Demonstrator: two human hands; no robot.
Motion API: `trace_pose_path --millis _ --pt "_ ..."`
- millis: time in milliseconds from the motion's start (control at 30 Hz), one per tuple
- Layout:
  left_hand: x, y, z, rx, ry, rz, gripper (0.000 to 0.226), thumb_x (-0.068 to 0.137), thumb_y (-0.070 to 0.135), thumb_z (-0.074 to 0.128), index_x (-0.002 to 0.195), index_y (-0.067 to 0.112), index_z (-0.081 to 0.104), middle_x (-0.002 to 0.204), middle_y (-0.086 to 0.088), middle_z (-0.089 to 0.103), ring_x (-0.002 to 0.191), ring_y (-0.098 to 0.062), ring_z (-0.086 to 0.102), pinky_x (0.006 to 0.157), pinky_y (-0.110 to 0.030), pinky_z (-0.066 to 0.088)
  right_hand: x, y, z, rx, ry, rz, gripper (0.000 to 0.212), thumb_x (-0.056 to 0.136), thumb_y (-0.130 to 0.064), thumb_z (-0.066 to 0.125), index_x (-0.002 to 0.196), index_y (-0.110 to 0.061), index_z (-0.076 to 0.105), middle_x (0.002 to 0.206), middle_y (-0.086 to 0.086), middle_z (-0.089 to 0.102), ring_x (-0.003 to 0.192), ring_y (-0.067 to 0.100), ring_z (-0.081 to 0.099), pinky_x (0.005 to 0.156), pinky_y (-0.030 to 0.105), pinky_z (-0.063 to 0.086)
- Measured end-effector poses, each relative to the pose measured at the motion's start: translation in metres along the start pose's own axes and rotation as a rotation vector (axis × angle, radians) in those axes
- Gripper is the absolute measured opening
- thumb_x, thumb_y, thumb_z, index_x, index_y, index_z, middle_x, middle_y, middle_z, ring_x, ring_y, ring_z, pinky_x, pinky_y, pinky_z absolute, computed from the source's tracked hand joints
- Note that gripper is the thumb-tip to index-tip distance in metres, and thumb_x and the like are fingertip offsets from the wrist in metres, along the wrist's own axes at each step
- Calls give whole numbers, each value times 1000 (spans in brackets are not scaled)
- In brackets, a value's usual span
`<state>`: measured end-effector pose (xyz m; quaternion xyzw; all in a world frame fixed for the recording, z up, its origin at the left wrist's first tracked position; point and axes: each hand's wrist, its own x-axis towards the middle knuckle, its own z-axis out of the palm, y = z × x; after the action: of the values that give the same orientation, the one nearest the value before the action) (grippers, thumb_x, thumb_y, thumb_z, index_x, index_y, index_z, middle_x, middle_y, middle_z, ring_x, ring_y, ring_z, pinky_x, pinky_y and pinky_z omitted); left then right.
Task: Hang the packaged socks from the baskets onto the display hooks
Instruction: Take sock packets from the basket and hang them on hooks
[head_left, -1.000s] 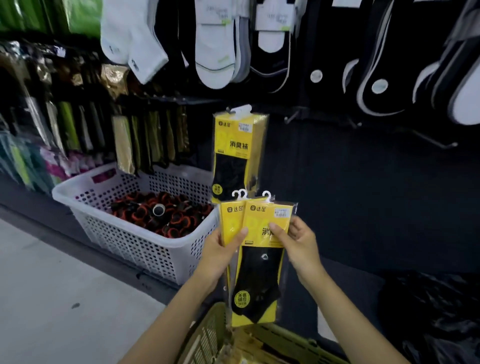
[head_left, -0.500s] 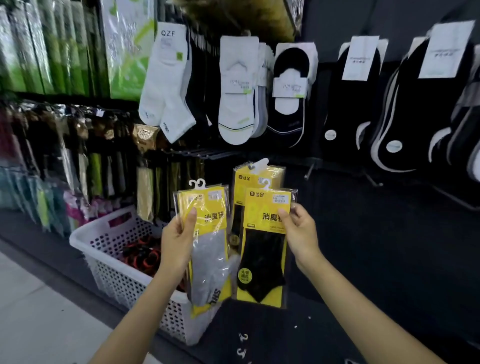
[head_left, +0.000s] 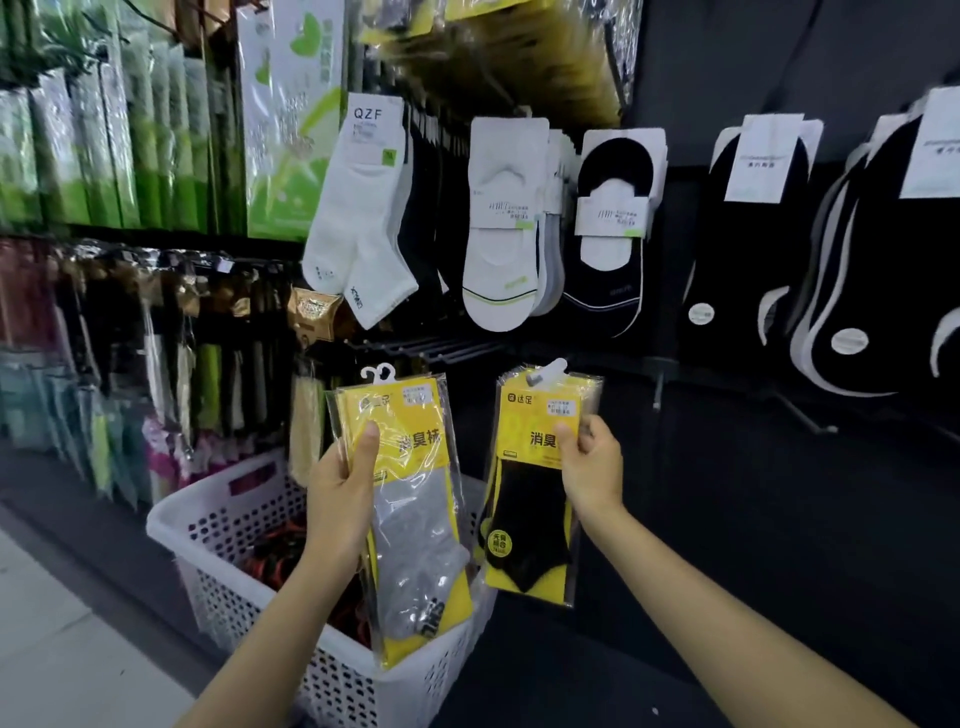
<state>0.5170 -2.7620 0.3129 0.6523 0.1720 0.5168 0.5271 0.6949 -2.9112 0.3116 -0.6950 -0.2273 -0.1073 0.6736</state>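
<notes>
Head: basket (head_left: 234, 597) below dark sock wall (head_left: 753, 519)

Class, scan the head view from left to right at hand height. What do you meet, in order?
left hand → grey-sock pack → black-sock pack → right hand. The white basket is left out, since it spans behind the left hand and its pack.
</notes>
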Motion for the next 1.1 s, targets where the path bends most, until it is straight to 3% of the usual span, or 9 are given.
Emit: trace_pose_path --millis 267,433,500,600,667,733,800,967,1100 --pt "1 -10 23 -102 -70 22 52 95 33 51 45 34 35 39 16 33 38 1 31 41 -6 28 46 28 4 -114 163 142 19 91 -36 60 91 -18 57 87 -6 63 84 12 61 64 21 43" --pt "-3 -19 33 -134 -101 -17 43 93 37 52 56 23 34 42 16 33 42 1 31 44 -6 30 60 43 -8 -205 219 316 23 92 -29 61 100 -7 62 97 3 64 89 18 59 74 31 45" --pt "-6 -23 36 -147 -117 -30 42 93 35 52 54 29 39 41 17 36 40 2 34 44 -5 31 49 44 -15 -171 222 329 23 91 -25 63 105 -8 60 100 4 64 90 18 58 75 30 45" --pt "-12 -26 40 -157 -154 -78 39 91 37 55 52 31 51 46 15 39 43 1 35 47 -8 33 20 35 -18 -71 95 243 15 91 -24 62 101 -13 59 102 3 63 93 19 60 79 31 49" --pt "-17 -26 44 -172 -174 -124 31 88 37 59 62 20 57 50 14 49 47 3 43 50 -9 38 -4 18 -18 30 -81 203 8 93 -26 59 94 -19 61 102 4 65 89 15 63 76 27 54" --pt "-23 -23 49 -232 -197 -169 24 87 33 63 70 16 65 57 13 64 53 4 58 52 -7 43 -26 0 -18 88 -253 180 10 93 -29 57 95 -22 63 102 3 67 84 10 65 69 20 55" --pt "-30 -19 54 -267 -197 -209 16 83 31 68 80 16 72 72 6 74 64 -2 68 54 -10 48 -42 -14 -18 111 -358 180 20 92 -33 57 102 -16 64 102 5 70 87 12 67 73 22 56" --pt "-42 -2 57 -339 -175 -239 22 75 30 76 91 16 74 85 0 76 78 -13 73 59 -16 54 -58 -35 -24 245 -330 225 24 89 -24 64 106 -7 65 102 7 73 94 20 71 85 38 57" --pt "-45 8 55 -305 -225 -233 27 82 39 65 85 13 73 77 1 75 70 -11 72 55 -14 51 -61 -37 -34 281 -293 219 17 90 -21 63 98 -6 64 93 6 75 82 17 72 65 27 59"
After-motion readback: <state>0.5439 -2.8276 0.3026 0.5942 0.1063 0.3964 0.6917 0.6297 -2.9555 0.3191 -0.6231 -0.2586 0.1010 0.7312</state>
